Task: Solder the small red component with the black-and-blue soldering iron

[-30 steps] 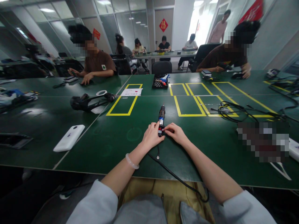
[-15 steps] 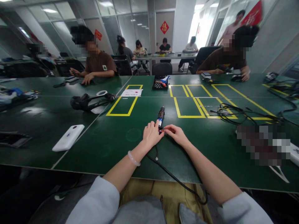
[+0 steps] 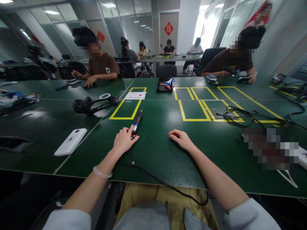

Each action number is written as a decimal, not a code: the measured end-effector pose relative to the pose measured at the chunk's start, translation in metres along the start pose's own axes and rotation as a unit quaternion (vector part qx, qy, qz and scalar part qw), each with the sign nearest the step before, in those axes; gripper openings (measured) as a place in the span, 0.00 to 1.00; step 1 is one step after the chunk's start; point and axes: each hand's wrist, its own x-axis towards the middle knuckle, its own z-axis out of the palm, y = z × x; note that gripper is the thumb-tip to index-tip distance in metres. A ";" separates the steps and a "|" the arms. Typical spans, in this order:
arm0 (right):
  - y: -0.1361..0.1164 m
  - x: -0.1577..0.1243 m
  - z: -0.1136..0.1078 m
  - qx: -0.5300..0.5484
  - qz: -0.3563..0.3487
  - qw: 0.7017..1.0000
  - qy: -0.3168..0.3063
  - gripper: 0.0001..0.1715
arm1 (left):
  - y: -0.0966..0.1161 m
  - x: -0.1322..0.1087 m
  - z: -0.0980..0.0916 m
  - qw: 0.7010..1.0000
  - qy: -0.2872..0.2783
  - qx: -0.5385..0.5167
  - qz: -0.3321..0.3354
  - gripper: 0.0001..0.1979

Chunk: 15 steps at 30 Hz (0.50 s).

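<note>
My left hand (image 3: 123,140) is wrapped round the rear part of a corded electric screwdriver (image 3: 136,123), which has a black and blue body and a thin pointed bit. Its bit points away from me, toward the yellow-taped rectangle on the left. A black cord (image 3: 153,175) runs from under this hand across the table edge to my lap; a short lead with a metal ring (image 3: 133,163) lies beside it. My right hand (image 3: 181,138) rests on the green table, fingers loosely curved and holding nothing, well to the right of the screwdriver.
A black tray (image 3: 164,86) of small tools stands ahead. To the left lie a white phone-like device (image 3: 70,142) and a black headset (image 3: 93,104). Coiled black cables (image 3: 236,116) lie on the right. Co-workers sit across the table.
My left hand has moved left with the screwdriver, dragging its cord along. My right hand, which was by the screwdriver's rear end, now stands apart from it in nearly the same place.
</note>
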 end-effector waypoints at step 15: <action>0.000 0.000 0.002 -0.009 -0.005 1.000 -0.017 0.13 | -0.163 -0.016 0.004 0.991 -0.023 -0.020 -0.131 0.40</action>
